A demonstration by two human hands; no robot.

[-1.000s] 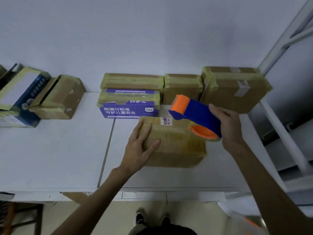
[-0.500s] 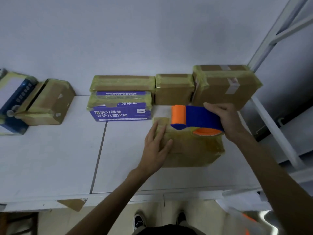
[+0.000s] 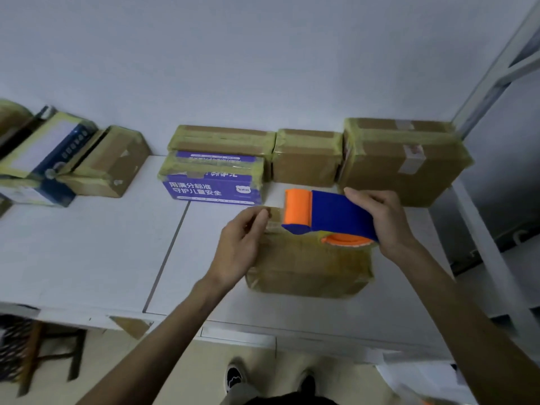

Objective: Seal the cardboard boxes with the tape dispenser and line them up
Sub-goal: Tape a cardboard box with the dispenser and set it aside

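Note:
A brown cardboard box [image 3: 309, 267] wrapped in yellowish tape lies on the white table [image 3: 87, 252], near its front edge. My right hand [image 3: 382, 220] grips a blue and orange tape dispenser [image 3: 336, 214], which hovers over the box's far edge with its orange end pointing left. At the box's far left corner, my left hand [image 3: 239, 247] has its fingers curled and pinches the tape end [image 3: 271, 213] just left of the dispenser. The dispenser hides part of the box's top.
Along the wall stand taped boxes: a purple printed box [image 3: 210, 188], a flat box [image 3: 222, 138] behind it, a small brown box [image 3: 306, 162] and a large brown box [image 3: 403, 168]. More boxes [image 3: 108, 165] sit at far left. A metal shelf frame [image 3: 482, 244] borders the right.
The dispenser has levelled out and shifted left toward the box's far edge. My left hand left the box top, slid forward and closed on the tape end.

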